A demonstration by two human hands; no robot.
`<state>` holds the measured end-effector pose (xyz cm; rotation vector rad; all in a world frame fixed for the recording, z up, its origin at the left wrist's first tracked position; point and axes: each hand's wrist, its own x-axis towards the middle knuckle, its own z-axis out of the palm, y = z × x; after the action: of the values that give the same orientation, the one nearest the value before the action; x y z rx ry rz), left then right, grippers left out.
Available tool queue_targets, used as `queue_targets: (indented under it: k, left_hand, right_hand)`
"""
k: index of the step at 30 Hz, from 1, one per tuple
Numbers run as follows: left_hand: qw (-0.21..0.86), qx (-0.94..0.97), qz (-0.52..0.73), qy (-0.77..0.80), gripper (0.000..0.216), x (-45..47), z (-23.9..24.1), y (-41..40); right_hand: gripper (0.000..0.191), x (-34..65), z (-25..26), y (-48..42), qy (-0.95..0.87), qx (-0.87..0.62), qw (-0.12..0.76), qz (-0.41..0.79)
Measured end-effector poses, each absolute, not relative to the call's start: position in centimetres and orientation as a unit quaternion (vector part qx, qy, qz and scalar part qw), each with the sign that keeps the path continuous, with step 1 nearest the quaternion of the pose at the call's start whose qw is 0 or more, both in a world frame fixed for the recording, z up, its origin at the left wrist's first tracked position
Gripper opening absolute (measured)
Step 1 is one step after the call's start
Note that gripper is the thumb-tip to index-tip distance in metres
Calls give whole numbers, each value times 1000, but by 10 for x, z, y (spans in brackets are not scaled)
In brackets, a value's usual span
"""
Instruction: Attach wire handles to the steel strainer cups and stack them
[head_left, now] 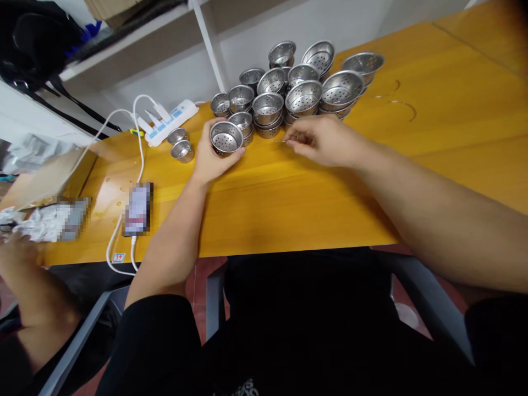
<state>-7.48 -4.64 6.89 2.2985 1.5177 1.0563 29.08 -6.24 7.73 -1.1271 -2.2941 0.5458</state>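
Note:
My left hand (212,157) is closed around a small perforated metal cup (226,137), its open mouth facing up toward me. To the right, my right hand (322,140) pinches a thin, shiny, needle-like piece (280,141) between thumb and fingers. Its tip points left toward the cup, and the two are apart. The rest of that piece is hidden by my fingers. Just behind both hands stand several stacks of perforated metal cups (268,110) of different sizes, with larger ones (342,91) at the right. Two small perforated cups (182,151) sit left of my left hand.
A white power strip (173,124) with plugged-in cables lies at the back left. A charging phone (138,209) rests on the yellow table (297,209), its cable running over the front edge. At far left is another person's arm (25,264) beside crumpled white wrapping (43,223).

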Motion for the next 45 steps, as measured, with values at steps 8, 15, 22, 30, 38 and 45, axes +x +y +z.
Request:
queue_targets:
  k: [8,15,22,30,38,45]
  left_hand:
    - [110,787,363,485,95,-65,66,-49]
    - [120,796,399,440,99,-70,51,-44]
    - [145,814,469,310,110,-76,17,-10]
    - [188,848,435,237,106,-54,-24,1]
    - [189,858,414,237,101,-41,-28,-9]
    - [174,860,401,264,100,-33,-26,-15]
  right_hand:
    - [55,285,78,-67,-829,-428,300,196]
    - [41,280,69,-63,-795,-425,363,236]
    - [46,275,46,-45,-780,-353,462,232]
    - [47,262,49,-52,-754,-349,490,263]
    - [20,248,46,-54,-763,-366,473,244]
    - [10,246,47,-55,-757,-391,464,243]
